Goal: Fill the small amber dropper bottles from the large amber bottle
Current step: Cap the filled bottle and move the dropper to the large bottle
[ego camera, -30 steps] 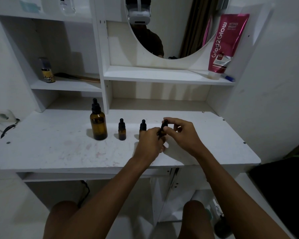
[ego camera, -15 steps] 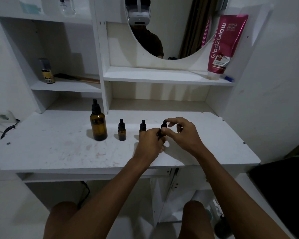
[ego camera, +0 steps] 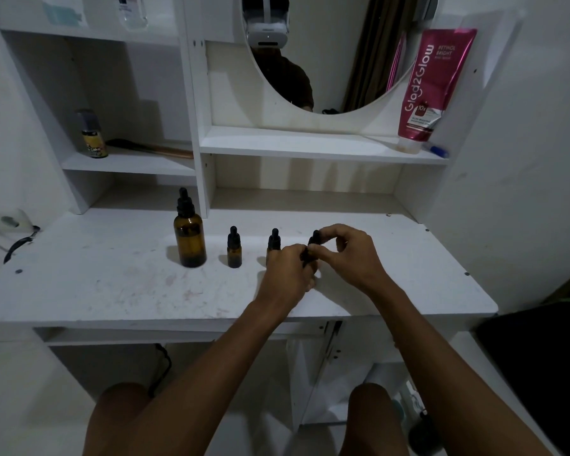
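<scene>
Dropper bottle, black tapered cap, seemingly pinched

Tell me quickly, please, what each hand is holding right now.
Left hand: grips the rightmost small bottle, mostly hidden.
Right hand: pinches that bottle's dropper cap.

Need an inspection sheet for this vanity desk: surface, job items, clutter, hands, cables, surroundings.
Surface: white desk top, scuffed, faint reddish stains.
Job's things: large amber bottle upright, capped; left small bottle and middle small bottle standing capped to its right; third small bottle held in both hands.
Clutter: pink tube on the mirror shelf; yellow-labelled bottle on the left shelf.
Grippers: left hand grips the third small bottle's body; right hand pinches its cap.
Cables: black cable at the desk's left edge; second cable under the desk.
Surroundings: round mirror, white shelving.
</scene>
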